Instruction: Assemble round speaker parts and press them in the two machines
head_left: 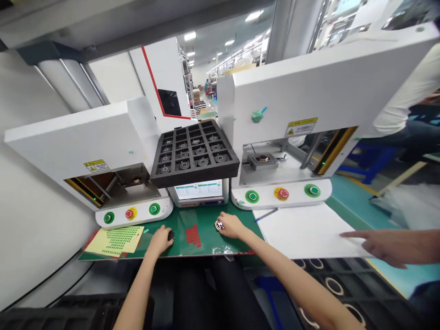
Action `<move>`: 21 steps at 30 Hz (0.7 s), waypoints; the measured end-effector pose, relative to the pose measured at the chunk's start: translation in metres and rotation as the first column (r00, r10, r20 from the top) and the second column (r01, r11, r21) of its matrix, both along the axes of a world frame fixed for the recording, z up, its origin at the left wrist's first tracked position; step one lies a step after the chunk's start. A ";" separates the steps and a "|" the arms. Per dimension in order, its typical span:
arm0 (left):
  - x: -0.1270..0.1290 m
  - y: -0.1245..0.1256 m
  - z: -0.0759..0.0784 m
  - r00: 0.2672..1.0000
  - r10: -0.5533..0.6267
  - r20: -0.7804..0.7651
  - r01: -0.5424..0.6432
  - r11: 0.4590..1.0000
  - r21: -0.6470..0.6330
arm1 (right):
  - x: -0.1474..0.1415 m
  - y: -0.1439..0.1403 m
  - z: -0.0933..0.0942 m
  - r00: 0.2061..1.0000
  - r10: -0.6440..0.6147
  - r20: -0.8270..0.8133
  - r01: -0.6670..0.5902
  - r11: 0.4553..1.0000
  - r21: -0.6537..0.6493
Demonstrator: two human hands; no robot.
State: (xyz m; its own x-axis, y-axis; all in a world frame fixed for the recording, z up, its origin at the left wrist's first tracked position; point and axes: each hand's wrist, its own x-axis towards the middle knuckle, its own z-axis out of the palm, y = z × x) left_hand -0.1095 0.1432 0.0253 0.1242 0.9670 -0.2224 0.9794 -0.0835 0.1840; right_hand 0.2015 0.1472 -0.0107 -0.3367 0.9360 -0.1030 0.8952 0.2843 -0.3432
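Note:
My left hand rests at the front of the green mat, its fingers curled round a small black round part. To its right, my right hand is closed on a small round disc with a black-and-white face and a pale rim. Between the two hands lies a patch of small red stickers. Just left of my left hand is a yellow sheet covered with green dots. What the back of each part looks like is hidden by my fingers.
A black foam tray of round parts stands above a screen. White presses with buttons flank it. At right, another person's hand points over white paper. Trays with rings sit below the table's right edge.

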 end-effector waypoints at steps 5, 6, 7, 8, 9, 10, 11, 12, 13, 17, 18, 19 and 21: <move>0.023 0.007 -0.003 0.931 0.022 0.363 -0.038 0.999 0.038 | 0.000 0.000 -0.002 0.998 0.020 0.054 -0.020 1.000 -0.002; 0.033 0.007 -0.008 0.898 0.016 0.439 -0.039 0.998 0.043 | 0.001 -0.002 -0.003 0.998 0.026 0.052 -0.026 1.000 0.006; 0.045 0.008 -0.014 0.863 0.006 0.505 -0.034 0.998 0.047 | 0.002 -0.003 -0.005 0.998 0.031 0.047 -0.031 0.999 0.015; 0.056 0.009 -0.020 0.828 -0.009 0.561 -0.022 0.999 0.048 | 0.003 -0.004 -0.008 0.999 0.035 0.039 -0.036 0.999 0.026; 0.067 0.011 -0.027 0.796 -0.026 0.605 -0.004 0.999 0.047 | 0.004 -0.005 -0.010 0.999 0.041 0.029 -0.042 0.998 0.038; 0.076 0.012 -0.033 0.767 -0.043 0.641 0.018 0.999 0.046 | 0.007 -0.006 -0.012 0.999 0.048 0.017 -0.049 0.998 0.051; 0.083 0.012 -0.038 0.742 -0.061 0.668 0.041 0.998 0.046 | 0.010 -0.007 -0.015 0.998 0.057 0.003 -0.057 0.996 0.064; 0.088 0.013 -0.041 0.721 -0.078 0.689 0.062 0.997 0.048 | 0.016 -0.008 -0.016 0.998 0.066 -0.011 -0.065 0.995 0.076; 0.090 0.012 -0.044 0.703 -0.093 0.705 0.079 0.995 0.053 | 0.023 -0.009 -0.018 0.997 0.074 -0.025 -0.071 0.994 0.088; 0.085 0.007 -0.051 0.673 -0.114 0.731 0.064 0.993 0.097 | 0.071 -0.014 -0.017 0.995 0.058 -0.084 -0.046 0.990 0.134; 0.082 0.006 -0.052 0.672 -0.104 0.733 0.034 0.993 0.110 | 0.087 -0.015 -0.014 0.994 0.044 -0.101 -0.029 0.989 0.145; 0.078 0.007 -0.052 0.673 -0.086 0.735 -0.010 0.992 0.126 | 0.103 -0.014 -0.010 0.993 0.028 -0.119 -0.009 0.987 0.158; 0.067 0.014 -0.048 0.679 -0.021 0.734 -0.155 0.973 0.172 | 0.136 -0.009 0.001 0.988 -0.009 -0.153 0.038 0.982 0.187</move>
